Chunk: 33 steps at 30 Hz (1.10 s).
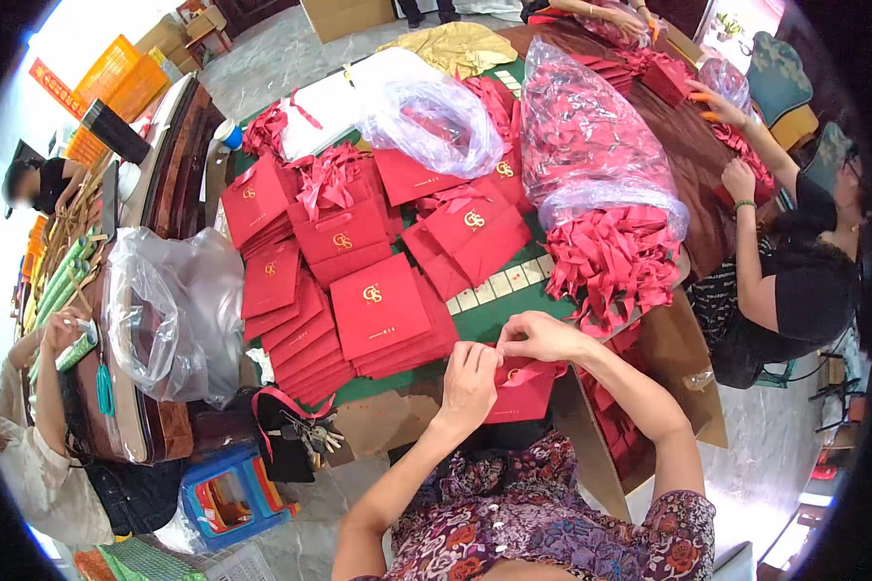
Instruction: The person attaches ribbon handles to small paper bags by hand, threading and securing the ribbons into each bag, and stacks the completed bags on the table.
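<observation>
A small red paper bag (519,399) with a gold logo hangs close to my body at the near edge of the table. My left hand (469,385) is closed at the bag's upper left, its fingertips pinched on red ribbon there. Just right of it, my right hand (543,339) pinches at the ribbon above the bag; the exact grip is partly hidden by the fingers. Stacks of flat red bags (383,305) lie beyond my hands. To the right, loose red ribbons (615,257) spill from a clear plastic sack (591,126).
An open cardboard box (688,387) with red bags inside stands by my right side. Keys (315,441) lie at the near left edge, above a blue plastic stool (233,499). Other people work at both sides, including a person in black (804,310) at right.
</observation>
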Tool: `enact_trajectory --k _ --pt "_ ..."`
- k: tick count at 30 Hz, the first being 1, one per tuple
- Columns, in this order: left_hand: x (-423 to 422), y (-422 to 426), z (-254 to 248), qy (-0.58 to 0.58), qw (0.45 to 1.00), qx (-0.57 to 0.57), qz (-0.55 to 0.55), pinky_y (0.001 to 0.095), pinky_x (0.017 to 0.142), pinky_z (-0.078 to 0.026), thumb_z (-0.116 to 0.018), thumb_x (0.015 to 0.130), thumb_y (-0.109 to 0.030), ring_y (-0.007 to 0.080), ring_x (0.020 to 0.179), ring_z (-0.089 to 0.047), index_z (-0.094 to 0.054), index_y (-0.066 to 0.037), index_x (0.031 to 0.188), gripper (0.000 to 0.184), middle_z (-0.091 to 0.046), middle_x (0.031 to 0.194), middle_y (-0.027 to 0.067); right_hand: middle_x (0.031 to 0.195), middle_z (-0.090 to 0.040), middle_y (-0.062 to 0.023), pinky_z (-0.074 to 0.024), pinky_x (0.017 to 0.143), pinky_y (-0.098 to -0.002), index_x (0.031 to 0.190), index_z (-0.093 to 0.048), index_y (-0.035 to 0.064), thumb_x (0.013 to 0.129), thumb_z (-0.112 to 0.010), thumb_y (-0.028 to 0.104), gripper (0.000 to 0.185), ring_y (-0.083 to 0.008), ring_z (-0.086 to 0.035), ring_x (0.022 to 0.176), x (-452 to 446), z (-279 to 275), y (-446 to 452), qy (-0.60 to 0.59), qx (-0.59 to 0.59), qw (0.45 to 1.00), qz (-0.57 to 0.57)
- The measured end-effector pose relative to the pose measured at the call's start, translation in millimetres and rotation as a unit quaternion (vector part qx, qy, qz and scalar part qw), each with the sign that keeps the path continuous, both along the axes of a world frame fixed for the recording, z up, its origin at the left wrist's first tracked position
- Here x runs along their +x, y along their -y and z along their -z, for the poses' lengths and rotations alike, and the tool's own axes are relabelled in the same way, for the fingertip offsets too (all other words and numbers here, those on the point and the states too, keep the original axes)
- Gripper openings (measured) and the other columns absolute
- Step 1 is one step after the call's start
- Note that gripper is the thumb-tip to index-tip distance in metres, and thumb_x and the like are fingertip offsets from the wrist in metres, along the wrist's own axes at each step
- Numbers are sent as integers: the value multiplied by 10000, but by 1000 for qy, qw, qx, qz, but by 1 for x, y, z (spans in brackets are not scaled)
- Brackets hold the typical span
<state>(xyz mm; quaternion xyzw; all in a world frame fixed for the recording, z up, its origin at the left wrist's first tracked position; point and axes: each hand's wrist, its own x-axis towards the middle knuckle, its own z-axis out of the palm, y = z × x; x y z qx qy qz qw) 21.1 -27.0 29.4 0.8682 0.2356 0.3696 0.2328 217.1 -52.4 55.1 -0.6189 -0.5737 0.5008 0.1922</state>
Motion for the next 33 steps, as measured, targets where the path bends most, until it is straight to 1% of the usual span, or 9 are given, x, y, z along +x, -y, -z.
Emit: enact_trajectory --k 2,8,10,14,18,25,28,29,33 --pt "2 -6 2 -17 999 -31 -8 419 748 -457 -627 738 92 328 832 -523 -537 -31 879 207 -566 859 117 831 -721 -159 -525 774 -382 925 -738 23 879 -667 224 219 -311 -694 813 -5 17 1 87 121 989 -1" --pt "0 -11 4 -43 989 -135 -34 428 755 -454 -599 802 80 335 836 -535 -550 -30 936 181 -589 857 120 885 -665 -177 -482 789 -449 920 -683 24 908 -624 195 182 -353 -632 899 5 42 -19 60 171 967 181" --pt "5 -16 0 -47 988 -136 -64 417 771 -464 -604 831 51 336 856 -547 -580 -33 995 186 -618 871 119 885 -649 -169 -480 778 -445 933 -671 27 922 -619 193 175 -357 -613 888 7 33 -19 136 315 922 181" --pt "21 -16 -1 -123 984 -74 -109 409 752 -488 -665 881 -84 331 867 -562 -619 -32 1095 225 -650 910 129 791 -663 -130 -501 721 -480 841 -667 51 879 -691 268 221 -346 -634 811 21 1 -9 337 235 887 210" --pt "42 -19 5 -173 968 -98 -151 436 718 -540 -708 874 -184 327 904 -611 -613 -27 1110 299 -627 909 145 742 -666 -103 -506 665 -455 816 -663 69 810 -762 257 213 -307 -647 761 19 8 -1 391 144 895 162" --pt "45 -27 29 -173 956 -191 -139 473 671 -538 -700 868 -137 366 788 -675 -638 -44 1031 197 -657 895 159 755 -656 -103 -492 675 -436 814 -646 49 772 -760 167 169 -319 -622 732 10 39 0 270 284 903 174" --pt "46 -27 27 -54 943 -298 -141 450 659 -529 -689 866 -126 356 765 -683 -661 -52 956 120 -690 861 152 862 -698 -69 -493 707 -315 957 -679 12 857 -719 141 169 -173 -645 778 10 30 3 -12 109 969 221" --pt "46 -26 25 -55 943 -298 -140 450 659 -529 -689 866 -126 356 765 -683 -661 -52 956 120 -690 861 152 902 -713 -49 -498 748 -274 1009 -687 -5 890 -705 139 187 -102 -634 823 11 36 5 -23 90 970 223" --pt "45 -24 16 -71 939 -310 -133 420 653 -527 -690 868 -140 336 743 -687 -674 -51 915 102 -708 840 131 902 -712 -41 -511 770 -280 999 -685 -12 907 -694 133 172 -95 -633 820 7 40 8 -75 131 961 233"
